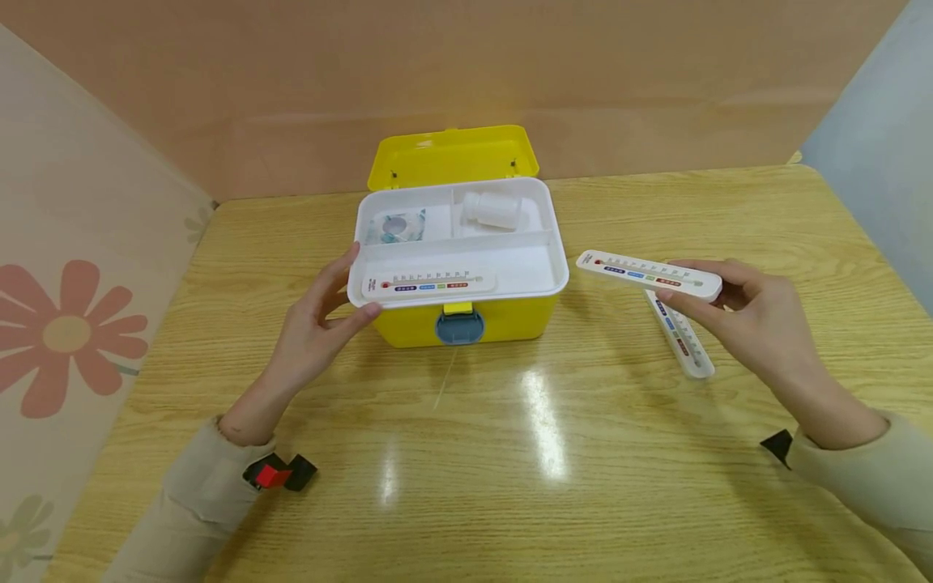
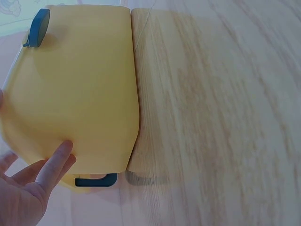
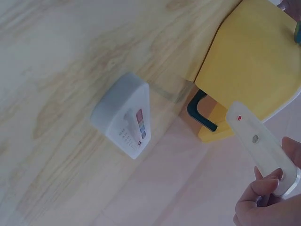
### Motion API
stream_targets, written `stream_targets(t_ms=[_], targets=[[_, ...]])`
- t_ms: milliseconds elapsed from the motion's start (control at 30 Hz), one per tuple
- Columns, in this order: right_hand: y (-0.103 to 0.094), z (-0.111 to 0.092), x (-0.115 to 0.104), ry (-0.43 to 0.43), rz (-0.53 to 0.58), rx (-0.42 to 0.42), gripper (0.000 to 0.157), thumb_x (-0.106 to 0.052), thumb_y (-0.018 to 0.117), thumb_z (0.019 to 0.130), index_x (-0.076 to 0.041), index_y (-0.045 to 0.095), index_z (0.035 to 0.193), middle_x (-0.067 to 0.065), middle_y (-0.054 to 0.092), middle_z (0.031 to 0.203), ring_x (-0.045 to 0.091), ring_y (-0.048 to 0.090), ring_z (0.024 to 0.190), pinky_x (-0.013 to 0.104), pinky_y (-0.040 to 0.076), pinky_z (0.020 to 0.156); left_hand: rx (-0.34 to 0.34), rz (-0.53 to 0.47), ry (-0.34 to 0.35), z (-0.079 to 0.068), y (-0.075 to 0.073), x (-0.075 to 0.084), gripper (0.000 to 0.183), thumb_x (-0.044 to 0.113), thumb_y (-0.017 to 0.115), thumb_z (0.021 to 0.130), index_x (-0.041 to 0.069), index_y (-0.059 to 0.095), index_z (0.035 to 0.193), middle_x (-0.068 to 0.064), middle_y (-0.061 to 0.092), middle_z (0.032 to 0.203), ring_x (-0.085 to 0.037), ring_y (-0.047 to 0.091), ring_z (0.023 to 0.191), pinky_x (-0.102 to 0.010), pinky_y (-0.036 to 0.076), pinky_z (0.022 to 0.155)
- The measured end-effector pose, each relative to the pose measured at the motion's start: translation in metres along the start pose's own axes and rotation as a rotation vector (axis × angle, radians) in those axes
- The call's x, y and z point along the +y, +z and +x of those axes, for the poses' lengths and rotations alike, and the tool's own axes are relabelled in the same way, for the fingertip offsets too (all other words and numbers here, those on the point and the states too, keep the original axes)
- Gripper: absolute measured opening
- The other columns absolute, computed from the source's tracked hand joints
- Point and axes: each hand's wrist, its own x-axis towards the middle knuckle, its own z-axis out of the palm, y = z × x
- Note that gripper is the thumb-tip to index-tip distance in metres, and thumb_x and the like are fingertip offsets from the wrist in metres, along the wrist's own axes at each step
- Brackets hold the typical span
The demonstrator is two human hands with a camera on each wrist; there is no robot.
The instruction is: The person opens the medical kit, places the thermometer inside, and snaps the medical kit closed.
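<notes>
A yellow box (image 1: 510,317) with a white tray (image 1: 510,275) in its top stands on the table, its yellow lid (image 1: 452,158) raised. My left hand (image 1: 313,312) rests at the box's front left corner, thumb by the front rim and straight fingers against the side. In my right hand (image 1: 765,324), thumb and fingers grip one end of a white thermometer (image 1: 641,274), held to the right of the box. Below it, a second thermometer (image 1: 685,340) lies on the table, its far end hidden. Another thermometer (image 1: 430,282) lies in the tray's front compartment.
A white bottle (image 1: 492,209) lies in the tray's back right compartment, a clear packet (image 1: 396,227) in the back left one. A blue-grey latch (image 1: 460,327) hangs at the box's front. Behind the wooden table (image 1: 474,486) rises a peach-coloured wall (image 1: 619,89).
</notes>
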Motion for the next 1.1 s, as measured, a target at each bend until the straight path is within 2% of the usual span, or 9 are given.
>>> stream_targets(t_ms=[233, 533, 833, 1100], targets=[[-0.004, 0.000, -0.006, 0.006, 0.042, 0.019, 0.036, -0.023, 0.077, 0.082, -0.014, 0.068, 0.116, -0.031, 0.064, 0.090, -0.006, 0.058, 0.068, 0.009, 0.042, 0.054, -0.002, -0.018, 0.001, 0.000, 0.000, 0.000, 0.071, 0.010, 0.063, 0.093, 0.030, 0.028, 0.151, -0.015, 0.040, 0.147, -0.039, 0.048, 0.126, -0.016, 0.054, 0.078], [-0.006, 0.000, -0.012, 0.016, 0.126, 0.018, 0.038, -0.016, 0.076, 0.083, -0.015, 0.067, 0.119, -0.027, 0.066, 0.094, -0.009, 0.064, 0.077, 0.007, 0.048, 0.058, -0.005, -0.013, -0.006, 0.000, -0.001, 0.000, 0.071, 0.012, 0.063, 0.093, 0.031, 0.028, 0.151, -0.015, 0.039, 0.148, -0.039, 0.047, 0.126, -0.015, 0.054, 0.078], [-0.006, 0.002, -0.017, -0.028, 0.172, 0.031, 0.041, -0.009, 0.075, 0.082, -0.012, 0.066, 0.122, -0.019, 0.068, 0.100, -0.006, 0.065, 0.080, 0.007, 0.050, 0.063, -0.005, -0.023, -0.003, 0.000, 0.000, 0.001, 0.071, 0.011, 0.063, 0.093, 0.028, 0.028, 0.152, -0.015, 0.039, 0.148, -0.040, 0.048, 0.126, -0.015, 0.054, 0.078], [-0.007, 0.002, -0.026, -0.093, 0.216, 0.045, 0.042, -0.006, 0.075, 0.082, -0.008, 0.066, 0.123, -0.011, 0.070, 0.103, -0.002, 0.064, 0.078, 0.007, 0.050, 0.062, -0.011, -0.031, -0.006, 0.000, 0.000, 0.000, 0.071, 0.011, 0.063, 0.093, 0.029, 0.028, 0.152, -0.014, 0.039, 0.148, -0.039, 0.047, 0.127, -0.016, 0.054, 0.079]])
